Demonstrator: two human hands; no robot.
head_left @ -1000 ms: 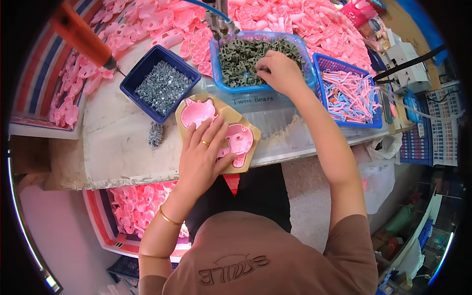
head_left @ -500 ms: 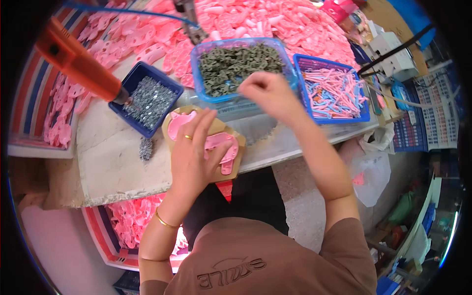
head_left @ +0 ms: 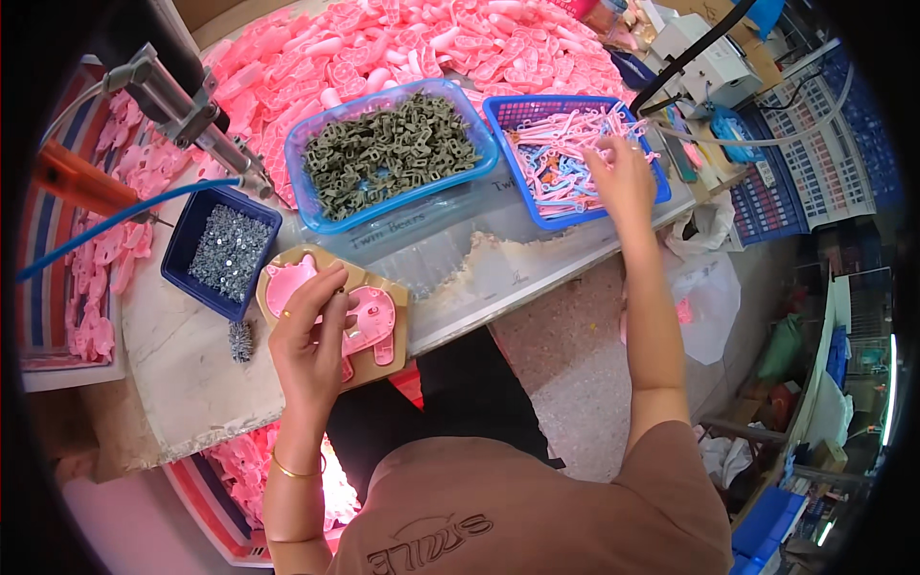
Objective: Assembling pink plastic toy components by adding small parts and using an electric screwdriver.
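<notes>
The work appears to be partway along: pink shell parts are already laid in a shaped tan block near the front edge of the table; their hollow sides are left uncovered, and no closing half is seen over them, so fitting and covering are judged to be still undone.

The shell parts are glossy and bright pink; a rounded, bowl-like portion with small ear-like points is seen on the left, and a rounded portion with stubby legs on the right; the middle is hidden by the left hand, so whether they are joined cannot be told. The left hand is held over the block with thumb and fingertips drawn close together; a small dark spot is seen at the tips, but whether a piece is gripped cannot be told.

The right hand is lowered to thin sticks, pink and blue with looped ends, heaped in a blue basket; its fingers are bent and narrow, and whether a stick is pinched cannot be told. Beside the basket, dark green pieces are held in a clear blue tub; small silvery parts are held in a dark blue bin left of the block.
</notes>
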